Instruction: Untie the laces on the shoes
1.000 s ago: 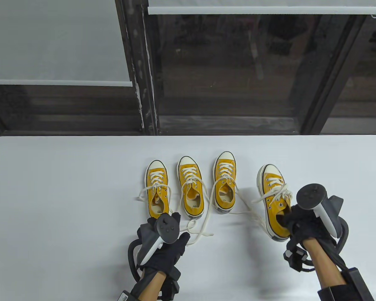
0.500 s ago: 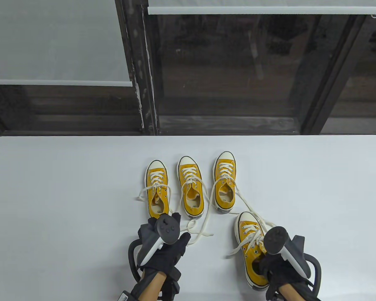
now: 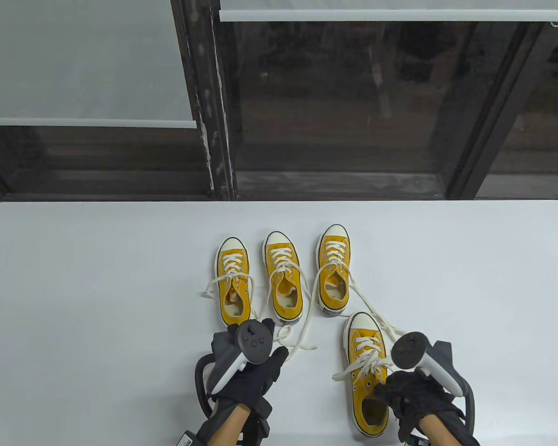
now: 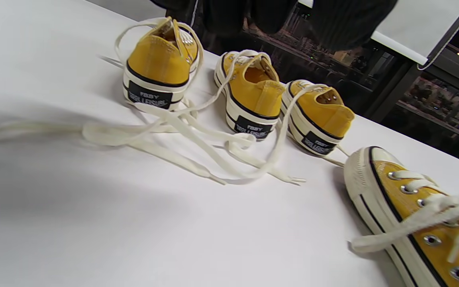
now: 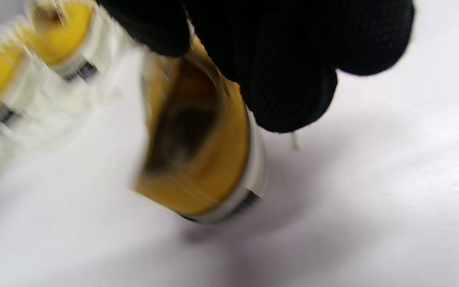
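The right hand (image 3: 411, 395) grips a yellow sneaker (image 3: 366, 371) at the right side of its collar, fingers curled over the rim and closed on the canvas; the right wrist view, blurred, shows the gloved fingertips (image 5: 289, 91) wrapped over the edge of the opening with the heel below them. This shoe lies flat on the white table (image 3: 97, 288), toe pointing away from the grip, and its cream lace (image 3: 360, 364) is still knotted in a bow just ahead of the fingers, with one loose end trailing to the left. Beyond that toe and to the left of the grip stand three more yellow sneakers (image 3: 283, 283) in a row, heels toward the person, their laces loose and spilled onto the table. A tangle of those loose lace ends (image 3: 297, 344) lies between the two hands. The left hand (image 3: 251, 371) hovers or rests near the heel of the leftmost shoe, well apart from the held sneaker; its fingers (image 4: 333, 20) look loosely spread and hold nothing, with lace ends just beside them.
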Available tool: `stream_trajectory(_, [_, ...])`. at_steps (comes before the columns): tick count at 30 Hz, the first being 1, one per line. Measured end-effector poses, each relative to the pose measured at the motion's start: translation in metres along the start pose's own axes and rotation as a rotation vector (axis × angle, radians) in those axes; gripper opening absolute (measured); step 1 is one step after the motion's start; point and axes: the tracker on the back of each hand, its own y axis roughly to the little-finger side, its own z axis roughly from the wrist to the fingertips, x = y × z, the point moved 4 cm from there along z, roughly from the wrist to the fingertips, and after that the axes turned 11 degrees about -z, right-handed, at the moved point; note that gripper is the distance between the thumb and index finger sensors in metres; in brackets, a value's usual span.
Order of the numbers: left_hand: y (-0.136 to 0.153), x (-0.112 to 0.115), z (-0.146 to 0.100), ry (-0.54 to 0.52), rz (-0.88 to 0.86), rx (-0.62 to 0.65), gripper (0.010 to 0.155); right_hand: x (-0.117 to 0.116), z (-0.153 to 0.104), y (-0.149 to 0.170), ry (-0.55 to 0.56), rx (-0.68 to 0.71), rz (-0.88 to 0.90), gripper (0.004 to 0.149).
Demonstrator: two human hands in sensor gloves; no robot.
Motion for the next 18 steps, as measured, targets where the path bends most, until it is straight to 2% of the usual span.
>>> stream_trajectory(3, [-0.01,0.008,0.0,0.063,-0.012,0.045,0.065,0.029,-0.001,0.008,0.164,-0.002,0.068,0.045])
stream_trajectory(4, [-0.014,0.011,0.0,0.087,-0.021,0.058,0.064,0.034,0.003,0.01,0.184,-0.01,0.094,0.045])
stream_trajectory(8, [-0.038,0.028,0.005,0.236,-0.099,0.099,0.058,0.033,0.025,0.004,0.083,0.059,0.178,0.043])
stream_trajectory(12, [-0.065,0.046,0.016,0.323,-0.217,0.129,0.057,0.026,0.035,0.0,0.063,0.091,0.161,0.042])
stream_trajectory(18, [-0.112,0.09,0.045,0.422,-0.092,0.073,0.075,0.018,0.041,0.0,0.031,0.137,0.207,0.042])
